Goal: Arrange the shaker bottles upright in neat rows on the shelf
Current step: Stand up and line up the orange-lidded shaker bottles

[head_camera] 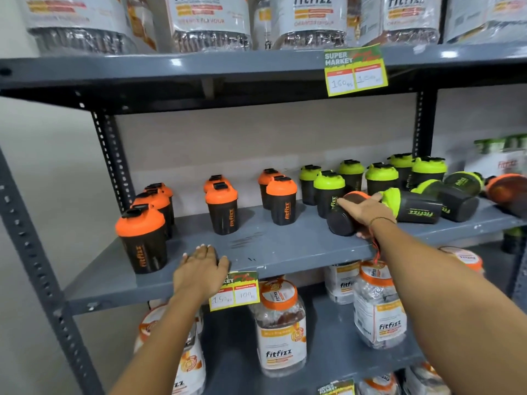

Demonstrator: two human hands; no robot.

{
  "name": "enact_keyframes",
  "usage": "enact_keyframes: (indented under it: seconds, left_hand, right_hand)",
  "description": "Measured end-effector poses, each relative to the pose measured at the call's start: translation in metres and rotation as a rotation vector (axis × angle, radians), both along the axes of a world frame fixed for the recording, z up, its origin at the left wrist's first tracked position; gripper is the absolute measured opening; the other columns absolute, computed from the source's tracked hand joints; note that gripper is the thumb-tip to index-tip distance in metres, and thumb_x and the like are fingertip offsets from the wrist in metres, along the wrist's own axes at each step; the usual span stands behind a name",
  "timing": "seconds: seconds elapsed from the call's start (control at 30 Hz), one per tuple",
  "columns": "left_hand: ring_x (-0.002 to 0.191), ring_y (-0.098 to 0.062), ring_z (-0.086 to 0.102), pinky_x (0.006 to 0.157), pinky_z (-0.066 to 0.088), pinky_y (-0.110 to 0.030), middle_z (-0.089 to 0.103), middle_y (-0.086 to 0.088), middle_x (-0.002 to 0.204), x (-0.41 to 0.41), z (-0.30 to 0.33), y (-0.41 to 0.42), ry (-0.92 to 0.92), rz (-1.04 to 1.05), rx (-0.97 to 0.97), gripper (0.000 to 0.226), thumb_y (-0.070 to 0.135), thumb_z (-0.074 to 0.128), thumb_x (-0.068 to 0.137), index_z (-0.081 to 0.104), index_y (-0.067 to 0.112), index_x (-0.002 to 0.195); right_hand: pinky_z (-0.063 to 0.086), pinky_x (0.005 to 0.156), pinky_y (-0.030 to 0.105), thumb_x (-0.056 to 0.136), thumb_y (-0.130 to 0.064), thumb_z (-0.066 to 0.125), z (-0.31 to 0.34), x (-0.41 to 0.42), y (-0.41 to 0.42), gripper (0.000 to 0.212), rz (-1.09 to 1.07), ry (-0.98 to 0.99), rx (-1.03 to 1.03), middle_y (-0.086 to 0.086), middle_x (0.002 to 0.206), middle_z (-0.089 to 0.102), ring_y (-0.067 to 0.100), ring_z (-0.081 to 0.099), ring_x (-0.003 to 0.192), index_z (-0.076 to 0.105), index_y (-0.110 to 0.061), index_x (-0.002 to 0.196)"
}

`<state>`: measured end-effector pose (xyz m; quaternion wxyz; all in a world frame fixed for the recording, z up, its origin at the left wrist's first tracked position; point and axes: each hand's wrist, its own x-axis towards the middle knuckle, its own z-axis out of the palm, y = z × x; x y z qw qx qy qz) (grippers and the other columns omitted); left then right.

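R hand wrapped over tipped orange-lid shaker, lying on mid shelf just beside green ones. L hand flat on shelf edge, fingers spread, holding nothing. Step: picking up fallen bottle. Next: stand it upright w/ orange row; more tipped green shakers at right.
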<state>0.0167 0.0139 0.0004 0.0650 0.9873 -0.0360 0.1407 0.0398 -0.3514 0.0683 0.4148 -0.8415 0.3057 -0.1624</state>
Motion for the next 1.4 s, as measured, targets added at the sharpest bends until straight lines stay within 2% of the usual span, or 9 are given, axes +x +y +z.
enact_keyframes:
  seconds: [0.3, 0.53, 0.63, 0.77, 0.93, 1.07, 1.2, 1.33, 1.4]
  left_hand:
    - [0.146, -0.022, 0.024, 0.121, 0.012, -0.042, 0.029, -0.01, 0.157, 0.0, -0.004, 0.001, -0.018, -0.011, 0.003, 0.065, 0.047, 0.018, 0.097, 0.03, 0.009, 0.148]
    - [0.145, -0.022, 0.027, 0.121, 0.014, -0.042, 0.03, -0.009, 0.157, 0.003, -0.005, 0.001, -0.024, -0.007, 0.004, 0.065, 0.048, 0.018, 0.096, 0.031, 0.011, 0.148]
    - [0.144, -0.022, 0.028, 0.12, 0.015, -0.042, 0.031, -0.009, 0.156, 0.002, -0.005, 0.001, -0.026, -0.001, 0.004, 0.065, 0.048, 0.018, 0.096, 0.032, 0.011, 0.147]
    - [0.142, -0.022, 0.032, 0.119, 0.018, -0.042, 0.035, -0.009, 0.154, 0.002, -0.003, 0.0, -0.019, 0.001, 0.001, 0.063, 0.046, 0.019, 0.095, 0.038, 0.01, 0.143]
    - [0.141, -0.024, 0.033, 0.118, 0.02, -0.043, 0.036, -0.011, 0.154, -0.003, 0.0, 0.0, 0.006, 0.001, -0.006, 0.063, 0.045, 0.02, 0.095, 0.037, 0.009, 0.143]
    - [0.143, -0.025, 0.028, 0.119, 0.019, -0.042, 0.028, -0.011, 0.157, -0.006, 0.006, 0.004, 0.064, -0.044, -0.01, 0.062, 0.045, 0.019, 0.097, 0.031, 0.008, 0.146]
    - [0.146, -0.023, 0.021, 0.119, 0.015, -0.04, 0.021, -0.01, 0.16, -0.013, 0.008, 0.016, 0.09, -0.074, -0.025, 0.062, 0.044, 0.02, 0.099, 0.025, 0.009, 0.15]
    - [0.145, -0.024, 0.026, 0.119, 0.018, -0.039, 0.027, -0.013, 0.157, -0.022, 0.004, 0.023, 0.046, -0.074, -0.031, 0.06, 0.039, 0.02, 0.099, 0.03, 0.006, 0.147]
    - [0.143, -0.025, 0.029, 0.118, 0.021, -0.04, 0.033, -0.015, 0.154, -0.026, 0.001, 0.025, 0.012, -0.071, -0.031, 0.057, 0.036, 0.021, 0.099, 0.036, 0.004, 0.143]
  right_hand:
    - [0.064, 0.06, 0.046, 0.063, -0.082, 0.065, -0.004, -0.002, 0.01, 0.106, -0.006, -0.058, 0.124, 0.017, 0.115, 0.055, 0.034, 0.073, 0.067, 0.029, -0.018, 0.14]
    - [0.063, 0.063, 0.05, 0.058, -0.07, 0.077, -0.012, 0.02, 0.007, 0.114, 0.005, -0.096, 0.283, 0.022, 0.113, 0.061, 0.038, 0.074, 0.066, 0.019, -0.021, 0.143]
    - [0.062, 0.057, 0.051, 0.047, -0.068, 0.079, -0.015, 0.023, 0.003, 0.117, 0.001, -0.144, 0.35, 0.02, 0.119, 0.056, 0.042, 0.073, 0.08, 0.02, -0.026, 0.138]
    - [0.059, 0.082, 0.055, 0.039, -0.073, 0.077, -0.02, 0.022, -0.002, 0.124, 0.031, -0.212, 0.357, 0.019, 0.126, 0.055, 0.042, 0.063, 0.11, 0.019, -0.019, 0.135]
    - [0.062, 0.062, 0.054, 0.039, -0.063, 0.084, -0.016, 0.004, 0.022, 0.104, 0.05, -0.439, 0.489, 0.012, 0.123, 0.059, 0.033, 0.065, 0.107, 0.038, -0.016, 0.12]
    - [0.062, 0.08, 0.047, 0.042, -0.059, 0.082, -0.01, -0.008, 0.063, 0.09, 0.123, -0.626, 0.562, 0.007, 0.123, 0.066, 0.027, 0.068, 0.107, 0.055, -0.02, 0.119]
    - [0.055, 0.094, 0.044, 0.047, -0.058, 0.077, -0.001, -0.019, 0.114, 0.08, 0.228, -0.719, 0.426, 0.003, 0.116, 0.069, 0.024, 0.066, 0.106, 0.06, -0.02, 0.115]
    - [0.047, 0.088, 0.031, 0.047, -0.055, 0.081, -0.006, -0.024, 0.164, 0.088, 0.374, -0.706, 0.287, -0.002, 0.114, 0.06, 0.021, 0.059, 0.104, 0.046, -0.023, 0.121]
    - [0.045, 0.087, 0.031, 0.048, -0.053, 0.083, -0.016, -0.023, 0.187, 0.088, 0.45, -0.665, 0.226, -0.001, 0.113, 0.059, 0.023, 0.059, 0.106, 0.042, -0.026, 0.121]
